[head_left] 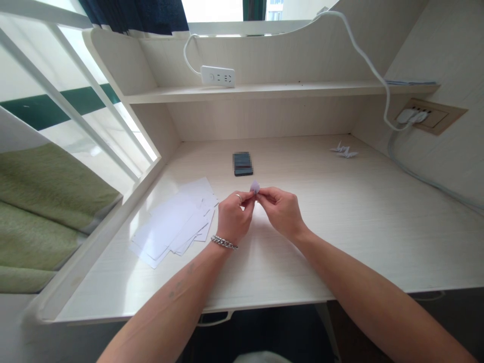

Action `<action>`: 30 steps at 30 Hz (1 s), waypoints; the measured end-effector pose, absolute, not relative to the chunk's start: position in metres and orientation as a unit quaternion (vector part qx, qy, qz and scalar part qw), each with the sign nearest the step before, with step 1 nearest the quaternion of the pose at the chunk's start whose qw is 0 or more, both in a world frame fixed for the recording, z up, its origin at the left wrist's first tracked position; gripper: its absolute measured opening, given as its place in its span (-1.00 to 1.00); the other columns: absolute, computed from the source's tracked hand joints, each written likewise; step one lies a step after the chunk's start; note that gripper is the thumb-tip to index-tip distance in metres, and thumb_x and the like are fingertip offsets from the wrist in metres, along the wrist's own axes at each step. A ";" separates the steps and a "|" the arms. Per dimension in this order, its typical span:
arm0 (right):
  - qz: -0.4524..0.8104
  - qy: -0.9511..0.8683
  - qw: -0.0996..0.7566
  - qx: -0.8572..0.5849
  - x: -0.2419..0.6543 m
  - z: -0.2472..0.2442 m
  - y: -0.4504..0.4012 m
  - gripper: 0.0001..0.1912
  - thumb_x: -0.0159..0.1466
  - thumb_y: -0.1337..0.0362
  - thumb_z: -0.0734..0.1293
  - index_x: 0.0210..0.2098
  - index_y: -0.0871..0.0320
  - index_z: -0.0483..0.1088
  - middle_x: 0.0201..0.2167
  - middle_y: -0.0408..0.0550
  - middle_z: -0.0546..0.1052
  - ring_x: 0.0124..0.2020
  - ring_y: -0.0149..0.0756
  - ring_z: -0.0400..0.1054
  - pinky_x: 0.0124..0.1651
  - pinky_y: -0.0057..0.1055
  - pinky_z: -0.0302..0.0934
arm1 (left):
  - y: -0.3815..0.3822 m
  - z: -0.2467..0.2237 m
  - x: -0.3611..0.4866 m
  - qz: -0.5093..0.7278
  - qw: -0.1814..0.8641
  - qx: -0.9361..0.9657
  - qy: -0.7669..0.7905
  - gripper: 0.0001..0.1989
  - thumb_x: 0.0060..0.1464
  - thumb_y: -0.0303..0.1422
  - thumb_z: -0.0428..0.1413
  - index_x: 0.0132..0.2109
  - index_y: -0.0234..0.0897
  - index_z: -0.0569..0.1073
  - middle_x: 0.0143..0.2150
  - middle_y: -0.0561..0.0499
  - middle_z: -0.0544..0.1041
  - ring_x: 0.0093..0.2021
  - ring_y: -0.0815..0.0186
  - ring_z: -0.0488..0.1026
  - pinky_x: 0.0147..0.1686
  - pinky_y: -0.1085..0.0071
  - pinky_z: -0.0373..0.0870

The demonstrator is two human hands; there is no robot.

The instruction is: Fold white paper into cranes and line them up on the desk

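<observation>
Between my fingertips, above the middle of the desk, is a small piece of folded white paper [254, 187]. My left hand [235, 214], with a ring and a chain bracelet, pinches it from the left. From the right, my right hand [282, 207] pinches the same piece with thumb and forefinger. The fingers hide its lower part, so its full shape cannot be made out. Loose white paper sheets [177, 217] lie overlapping to the left of my left hand. Two folded paper cranes [344, 150] rest at the back right of the desk.
A dark phone [242, 164] lies just beyond my hands. On the shelf [264, 91] stands a white power strip [218, 76]. A white cable [372, 68] runs down to a wall socket [433, 116] at the right. White bars [75, 111] and a green cloth [41, 212] border the left side.
</observation>
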State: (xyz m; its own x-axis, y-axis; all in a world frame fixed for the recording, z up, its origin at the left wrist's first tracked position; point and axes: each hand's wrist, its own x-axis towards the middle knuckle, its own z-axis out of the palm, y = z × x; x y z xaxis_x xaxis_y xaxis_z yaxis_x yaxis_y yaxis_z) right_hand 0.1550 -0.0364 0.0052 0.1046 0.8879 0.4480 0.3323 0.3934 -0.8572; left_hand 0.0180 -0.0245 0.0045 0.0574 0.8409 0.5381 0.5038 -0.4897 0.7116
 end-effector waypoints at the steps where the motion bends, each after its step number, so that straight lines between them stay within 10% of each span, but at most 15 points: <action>1: 0.266 -0.612 0.566 -0.484 0.155 0.005 -0.035 -0.83 0.23 0.23 0.34 -0.25 0.08 0.58 -0.30 -0.07 0.64 -0.26 -0.20 0.51 -0.13 -0.29 0.37 | -0.025 0.004 0.018 0.496 0.170 0.712 0.467 -0.86 0.12 -0.35 0.14 -0.22 -0.23 0.60 -0.28 -0.03 0.62 -0.33 0.31 0.54 -0.26 0.42 0.47; 10: 0.503 -0.443 0.646 -0.364 0.161 0.007 -0.022 -0.69 -0.03 0.12 0.55 -0.38 0.16 0.50 -0.38 -0.07 0.62 -0.27 -0.23 0.51 -0.02 -0.15 0.40 | -0.033 0.010 0.024 0.481 0.217 0.742 0.414 -0.74 0.15 -0.46 0.06 -0.10 -0.16 0.60 -0.25 -0.01 0.53 -0.33 0.39 0.44 -0.33 0.51 0.40; 19: 0.488 -0.457 0.628 -0.397 0.161 0.006 -0.020 -0.60 -0.04 0.00 0.53 -0.42 0.15 0.41 -0.48 -0.15 0.54 -0.36 -0.29 0.48 -0.07 -0.16 0.43 | -0.028 0.010 0.018 0.543 0.232 0.653 0.475 -0.71 -0.01 -0.17 0.26 -0.18 -0.26 0.58 -0.29 -0.05 0.60 -0.39 0.34 0.50 -0.38 0.44 0.46; 30: 0.464 -0.490 0.617 -0.405 0.164 -0.001 -0.019 -0.68 0.01 0.05 0.51 -0.38 0.13 0.45 -0.43 -0.12 0.57 -0.35 -0.30 0.49 -0.26 -0.33 0.44 | -0.030 0.014 0.020 0.523 0.194 0.700 0.445 -0.86 0.09 -0.30 0.20 -0.24 -0.22 0.62 -0.22 -0.05 0.62 -0.27 0.33 0.54 -0.34 0.45 0.50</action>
State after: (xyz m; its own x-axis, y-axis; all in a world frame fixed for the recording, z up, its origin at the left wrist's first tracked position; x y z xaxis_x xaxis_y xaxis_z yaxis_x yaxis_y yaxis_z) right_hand 0.1638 -0.0190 -0.0007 0.0897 0.9694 0.2283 -0.1764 0.2411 -0.9543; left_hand 0.0202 -0.0297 0.0138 0.0563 0.8270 0.5594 0.4205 -0.5278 0.7380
